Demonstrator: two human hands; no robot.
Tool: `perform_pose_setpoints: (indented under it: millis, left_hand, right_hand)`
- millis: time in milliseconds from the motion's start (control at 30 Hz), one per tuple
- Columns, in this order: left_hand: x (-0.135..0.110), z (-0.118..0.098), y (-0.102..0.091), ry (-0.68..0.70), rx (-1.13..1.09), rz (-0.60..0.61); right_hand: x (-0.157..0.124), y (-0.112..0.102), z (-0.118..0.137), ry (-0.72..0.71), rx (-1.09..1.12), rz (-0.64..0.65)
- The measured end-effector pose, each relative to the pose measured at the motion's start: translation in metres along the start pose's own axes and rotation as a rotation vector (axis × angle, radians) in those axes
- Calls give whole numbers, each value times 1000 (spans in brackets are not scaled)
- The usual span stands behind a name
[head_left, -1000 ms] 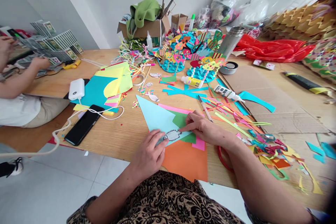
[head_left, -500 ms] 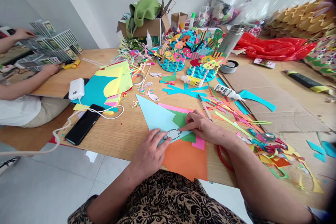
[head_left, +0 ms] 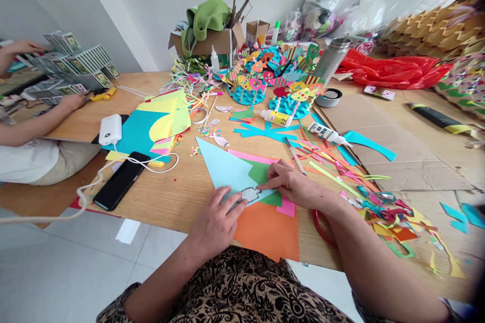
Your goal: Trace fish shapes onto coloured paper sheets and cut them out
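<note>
A light blue sheet of paper (head_left: 223,161) with a pointed far corner lies under both my hands. On it is a small pale shape with a black outline (head_left: 250,194); I cannot tell whether it is drawn or a separate cutout. My left hand (head_left: 217,219) lies flat, fingers spread, across the sheet's near edge and the shape's left end. My right hand (head_left: 290,184) has its index finger stretched to the shape's right end, the other fingers curled under and hidden. Beneath the blue sheet are green paper (head_left: 259,172), pink paper (head_left: 286,208) and an orange sheet (head_left: 269,232).
Glue bottles (head_left: 278,117), a pen (head_left: 295,155) and paper strips lie beyond my hands. Paper scraps (head_left: 397,222) spread at the right near red scissor handles (head_left: 322,229). A phone (head_left: 122,180) and white cable are left. Another person's hand (head_left: 74,102) works at the far left.
My left fingers have shifted slightly over the outlined shape, covering more of its left end. My right hand stays nearly in place.
</note>
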State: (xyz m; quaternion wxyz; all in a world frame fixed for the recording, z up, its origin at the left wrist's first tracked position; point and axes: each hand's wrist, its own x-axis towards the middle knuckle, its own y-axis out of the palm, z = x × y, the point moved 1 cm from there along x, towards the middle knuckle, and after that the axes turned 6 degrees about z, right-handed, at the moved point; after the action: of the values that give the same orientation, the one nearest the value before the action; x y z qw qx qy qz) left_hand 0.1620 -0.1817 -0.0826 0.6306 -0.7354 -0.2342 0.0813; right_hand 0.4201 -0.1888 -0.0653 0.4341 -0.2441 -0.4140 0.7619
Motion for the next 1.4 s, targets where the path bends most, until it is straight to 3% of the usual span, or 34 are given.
perform_pose_setpoints:
  millis: [300, 600, 1033, 1400]
  left_hand:
    - [0, 0, 0, 6, 11, 3]
    - [1, 0, 0, -5, 11, 4]
    - [2, -4, 0, -4, 72, 13]
    - [28, -36, 8, -90, 159, -35]
  right_hand:
    - [-5, -5, -6, -10, 7, -171]
    - [-1, -2, 2, -33, 35, -5]
    - [-2, 0, 0, -10, 38, 21]
    - [-1, -5, 11, 56, 9, 27]
